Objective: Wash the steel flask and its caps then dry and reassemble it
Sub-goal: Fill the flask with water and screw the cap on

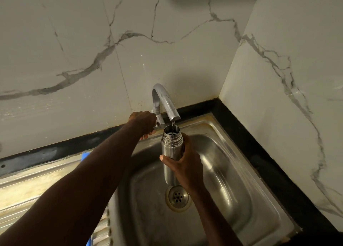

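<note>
The steel flask (pixel 170 149) stands upright over the sink bowl, uncapped, with its open threaded mouth right under the tap spout (pixel 168 102). A thin stream of water falls from the spout into the mouth. My right hand (pixel 185 163) grips the flask around its body, thumb across the front. My left hand (pixel 143 123) is curled round the tap handle at the base of the tap. No caps are in view.
The steel sink (pixel 232 171) has a round drain (pixel 178 197) directly below the flask. A ribbed draining board (pixel 27 190) lies to the left, with a bit of something blue (pixel 85 155) behind my left arm. Marble-patterned walls close in behind and on the right.
</note>
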